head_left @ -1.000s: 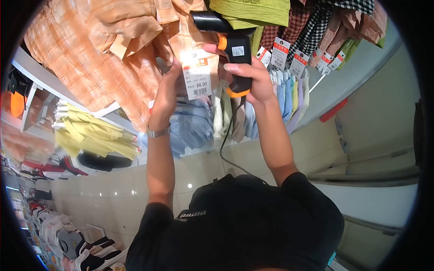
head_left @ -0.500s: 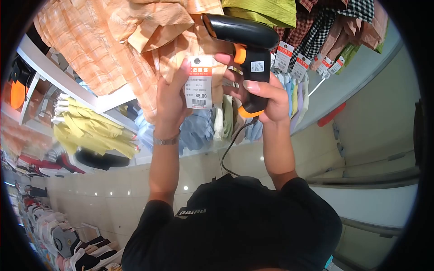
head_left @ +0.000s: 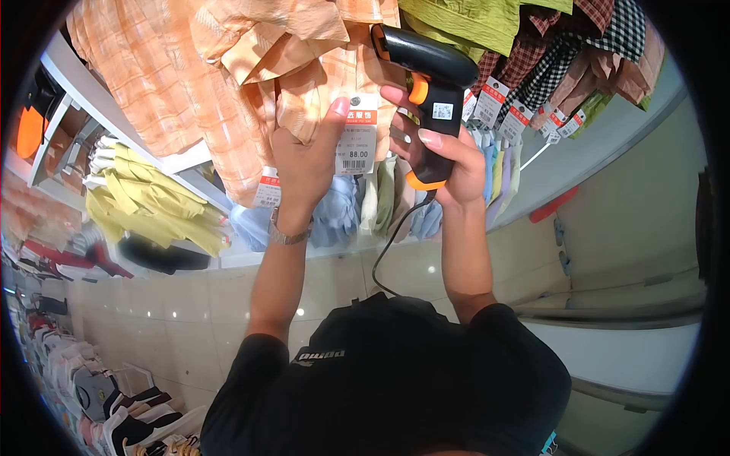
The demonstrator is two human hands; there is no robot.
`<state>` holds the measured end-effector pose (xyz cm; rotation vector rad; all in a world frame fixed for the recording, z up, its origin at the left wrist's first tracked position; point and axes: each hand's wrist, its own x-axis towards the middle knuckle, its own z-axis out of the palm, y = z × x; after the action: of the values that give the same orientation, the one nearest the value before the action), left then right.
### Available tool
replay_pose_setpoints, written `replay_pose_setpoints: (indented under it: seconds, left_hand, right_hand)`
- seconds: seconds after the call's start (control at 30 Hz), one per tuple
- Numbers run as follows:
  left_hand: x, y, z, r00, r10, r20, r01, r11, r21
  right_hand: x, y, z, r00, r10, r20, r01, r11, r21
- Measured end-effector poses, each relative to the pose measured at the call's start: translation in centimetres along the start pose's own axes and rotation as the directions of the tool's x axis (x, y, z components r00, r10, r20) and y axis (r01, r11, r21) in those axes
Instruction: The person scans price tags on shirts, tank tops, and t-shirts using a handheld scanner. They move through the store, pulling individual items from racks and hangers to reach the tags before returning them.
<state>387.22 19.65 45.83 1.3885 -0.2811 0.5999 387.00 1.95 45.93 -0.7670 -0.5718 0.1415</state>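
A white and red price tag reading 88.00 is pinched in my left hand, thumb over its upper left corner. Behind it hangs an orange plaid shirt. My right hand is wrapped round the handle of a black and orange barcode scanner, just right of the tag. The scanner's head points to the upper left, above the tag, and a cable runs down from its base. A second tag shows beside my left wrist.
Yellow-green and checked clothes with several tags hang at the upper right. Pale blue garments hang below my hands. Folded yellow clothes lie at the left. More clothes are at the lower left.
My left hand and the tag have moved right, closer to the scanner. The scanner has shifted slightly right in view. A second tag now shows by my left wrist.
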Motion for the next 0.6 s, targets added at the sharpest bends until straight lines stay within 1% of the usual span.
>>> replay_pose_setpoints:
  seconds: [0.03,0.13,0.2,0.3,0.33,0.37,0.4,0.5,0.53,0.57,0.6]
  left_hand:
    - [0.0,-0.1,-0.1,1.0,0.01,0.002,-0.01,1.0,0.001]
    - [0.2,-0.3,-0.3,1.0,0.027,0.014,-0.027,1.0,0.009]
    - [0.2,-0.4,-0.5,0.999,0.02,0.027,-0.021,1.0,0.022]
    - [0.1,-1.2,-1.2,0.996,0.043,0.073,-0.065,0.938,0.34]
    - [0.3,-1.3,-1.1,0.961,0.236,0.145,-0.277,0.824,0.494]
    - [0.7,-1.5,-1.1,0.884,0.398,0.246,-0.46,0.642,0.613]
    - [1.0,-1.6,-1.2,0.772,0.517,0.369,-0.601,0.405,0.689]
    - [0.8,-2.1,-1.1,0.826,0.356,0.437,-0.56,0.436,0.705]
    - [0.5,-1.8,-0.9,0.862,0.292,0.414,-0.506,0.504,0.7]
    - [0.4,-1.5,-0.8,0.865,0.28,0.417,-0.502,0.495,0.709]
    - [0.2,-1.3,-0.8,0.867,0.268,0.42,-0.498,0.486,0.719]
  right_hand:
    - [0.0,0.0,0.1,1.0,0.003,-0.009,-0.003,1.0,-0.004]
    - [0.2,0.3,-0.4,0.999,-0.002,0.032,0.002,1.0,0.008]
    - [0.1,0.2,-0.2,1.0,0.005,0.014,-0.005,1.0,0.009]
    - [0.2,0.2,0.3,0.999,-0.003,-0.045,0.002,1.0,-0.021]
    - [0.2,0.3,0.4,0.998,-0.006,-0.068,0.003,0.999,-0.036]
    - [0.2,0.4,0.2,0.997,-0.017,-0.073,0.012,0.997,-0.071]
    - [0.4,0.6,-0.4,0.997,-0.028,-0.075,0.02,0.994,-0.103]
    - [0.7,0.8,-0.8,0.995,-0.032,-0.09,0.019,0.989,-0.143]
    - [0.8,0.8,-0.6,0.991,-0.043,-0.125,0.023,0.987,-0.161]
    - [0.9,0.9,-0.4,0.985,-0.055,-0.161,0.025,0.984,-0.179]
    - [1.0,0.9,-0.5,0.989,-0.045,-0.143,0.019,0.983,-0.182]
